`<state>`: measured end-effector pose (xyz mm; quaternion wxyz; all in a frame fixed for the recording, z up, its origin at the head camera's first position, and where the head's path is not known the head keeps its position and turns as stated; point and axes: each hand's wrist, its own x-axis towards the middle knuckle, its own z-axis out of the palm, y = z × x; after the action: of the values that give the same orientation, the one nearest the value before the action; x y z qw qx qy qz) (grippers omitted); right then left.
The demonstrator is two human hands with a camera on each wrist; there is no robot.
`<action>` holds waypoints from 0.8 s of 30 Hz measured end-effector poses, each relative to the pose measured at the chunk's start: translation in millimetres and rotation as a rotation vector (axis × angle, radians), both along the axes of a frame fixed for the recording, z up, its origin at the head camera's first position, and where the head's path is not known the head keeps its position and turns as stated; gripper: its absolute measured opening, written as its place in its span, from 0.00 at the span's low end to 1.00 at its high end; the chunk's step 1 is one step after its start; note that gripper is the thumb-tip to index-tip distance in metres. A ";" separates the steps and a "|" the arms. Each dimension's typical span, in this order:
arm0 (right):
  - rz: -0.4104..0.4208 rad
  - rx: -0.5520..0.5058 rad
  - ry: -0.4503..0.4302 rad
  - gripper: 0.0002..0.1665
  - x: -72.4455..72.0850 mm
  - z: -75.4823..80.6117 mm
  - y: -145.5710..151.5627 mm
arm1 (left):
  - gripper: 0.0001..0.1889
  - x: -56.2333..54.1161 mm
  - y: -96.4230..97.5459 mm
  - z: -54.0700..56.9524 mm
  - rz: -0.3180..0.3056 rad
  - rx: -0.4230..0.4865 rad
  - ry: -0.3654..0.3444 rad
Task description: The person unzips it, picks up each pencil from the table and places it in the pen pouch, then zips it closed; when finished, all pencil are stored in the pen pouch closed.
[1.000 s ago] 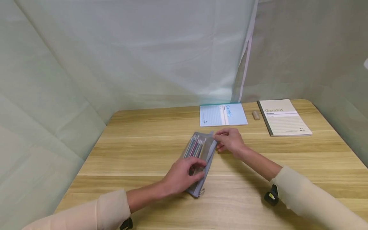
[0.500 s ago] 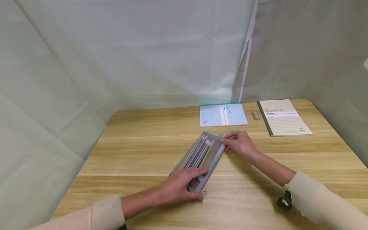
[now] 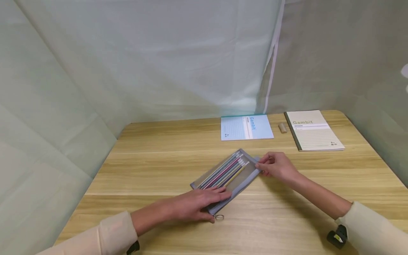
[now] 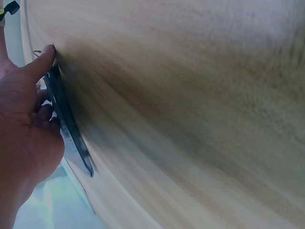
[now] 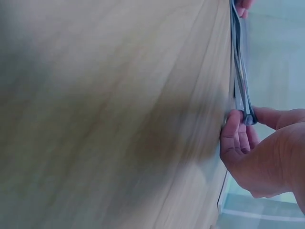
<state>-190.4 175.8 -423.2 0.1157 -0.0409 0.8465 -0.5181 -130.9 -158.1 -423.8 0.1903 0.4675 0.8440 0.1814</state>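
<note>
A grey see-through zip pencil case (image 3: 241,179) lies slantwise on the wooden table, with several pencils (image 3: 223,172) showing through its top. My left hand (image 3: 197,204) rests across the near-left end, fingers laid over the case and thumb beside the corner. By that thumb sits the metal zip ring (image 3: 219,217). At the far-right corner my right hand (image 3: 280,167) pinches the case between thumb and fingers. In the right wrist view, the right hand (image 5: 267,152) grips the corner, and the two edges part slightly there. The left wrist view catches the case's dark edge (image 4: 66,114) from the side.
Behind the case lies a light blue notebook (image 3: 236,128). A cream notebook with a dark spine (image 3: 315,131) lies at the back right, and a small brown object (image 3: 282,128) sits between the notebooks. Pale fabric walls (image 3: 178,60) enclose the table (image 3: 143,159).
The pencil case has turned clockwise, its far end swinging right with my right hand. My left hand has shifted slightly, its fingers now flatter over the near end.
</note>
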 end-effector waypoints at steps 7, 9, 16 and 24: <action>0.059 0.062 0.016 0.10 8.5 0.6 12.5 | 0.38 -5.6 -6.1 -3.5 -0.095 0.022 0.097; 0.077 0.079 0.028 0.10 10.3 0.3 16.1 | 0.35 -6.4 -7.9 -5.3 -0.117 0.043 0.137; 0.145 0.127 0.048 0.09 18.0 2.1 28.4 | 0.27 -7.9 -11.5 -7.7 -0.150 0.133 0.222; 0.253 0.302 0.218 0.04 25.2 8.8 30.4 | 0.20 -10.0 -15.7 -8.1 -0.149 0.258 0.281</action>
<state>-165.2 206.3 -414.4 0.0923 -0.1845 0.9101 -0.3595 -140.9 -173.8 -431.9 0.0223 0.5697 0.7952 0.2065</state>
